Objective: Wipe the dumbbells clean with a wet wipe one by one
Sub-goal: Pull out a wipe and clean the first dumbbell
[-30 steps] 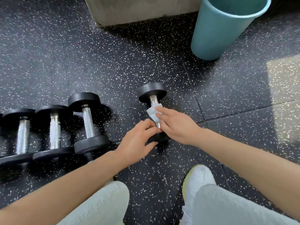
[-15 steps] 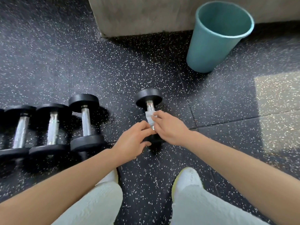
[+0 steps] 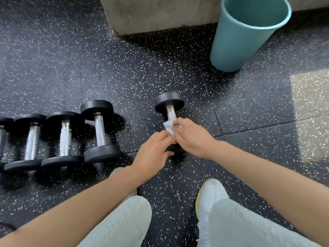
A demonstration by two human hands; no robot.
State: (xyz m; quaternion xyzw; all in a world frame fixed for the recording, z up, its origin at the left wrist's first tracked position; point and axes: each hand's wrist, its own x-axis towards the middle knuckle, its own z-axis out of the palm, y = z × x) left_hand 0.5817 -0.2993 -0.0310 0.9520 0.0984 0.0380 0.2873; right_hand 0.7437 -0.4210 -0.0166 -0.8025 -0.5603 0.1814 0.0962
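A small black dumbbell (image 3: 169, 102) with a chrome handle lies on the speckled floor in the middle of the view. Its near head is hidden under my hands. My right hand (image 3: 193, 138) pinches a white wet wipe (image 3: 168, 126) against the handle. My left hand (image 3: 154, 154) holds the dumbbell's near end, its fingertips touching the wipe's lower edge. To the left, several more black dumbbells (image 3: 99, 131) lie side by side in a row.
A teal plastic bin (image 3: 236, 41) stands at the back right. A grey concrete block (image 3: 156, 13) sits at the back centre. My knees and white shoes (image 3: 211, 193) are at the bottom. A sunlit floor patch lies at the right.
The camera has shifted, so the bin's rim is in view. Both hands stay on the dumbbell; the wipe has moved slightly along the handle.
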